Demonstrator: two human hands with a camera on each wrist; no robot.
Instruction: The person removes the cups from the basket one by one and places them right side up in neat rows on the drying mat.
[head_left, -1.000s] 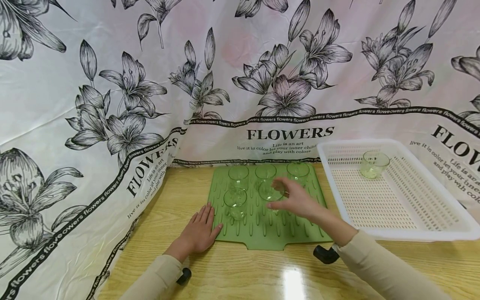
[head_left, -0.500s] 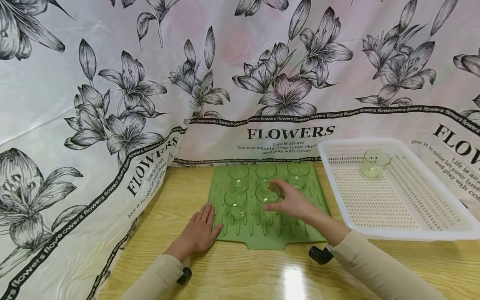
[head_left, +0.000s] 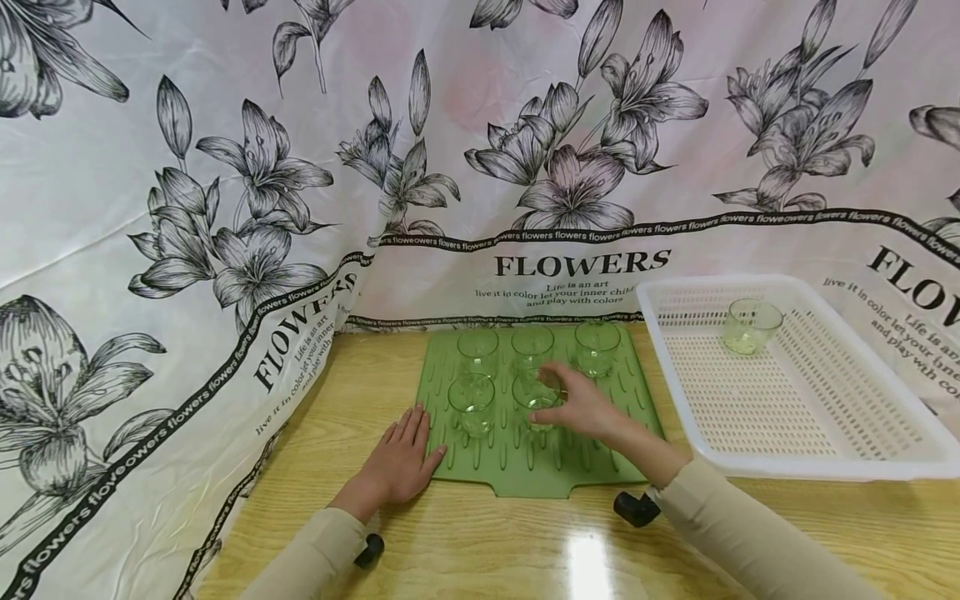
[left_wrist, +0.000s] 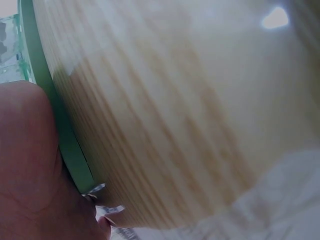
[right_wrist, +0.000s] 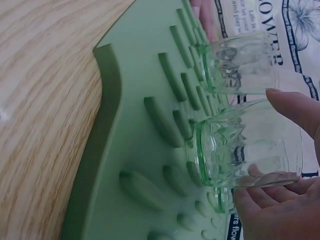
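My right hand holds a clear green-tinted drinking glass near its rim, thumb on the near side and fingers beyond. In the right wrist view, the base of this glass is right at the ridged green drying mat. To its left on the mat stands a matching glass, upright. Three more make up the back row: a left glass, a middle glass and a right glass. My left hand lies flat, fingers straight, at the mat's left edge.
A white perforated plastic basket stands right of the mat, with one more glass inside at the back. Flower-printed cloth hangs behind and to the left of the wooden table.
My right hand has shifted slightly left with the glass, and the glass has come down toward the mat beside the front left glass. My left hand has stayed in place.
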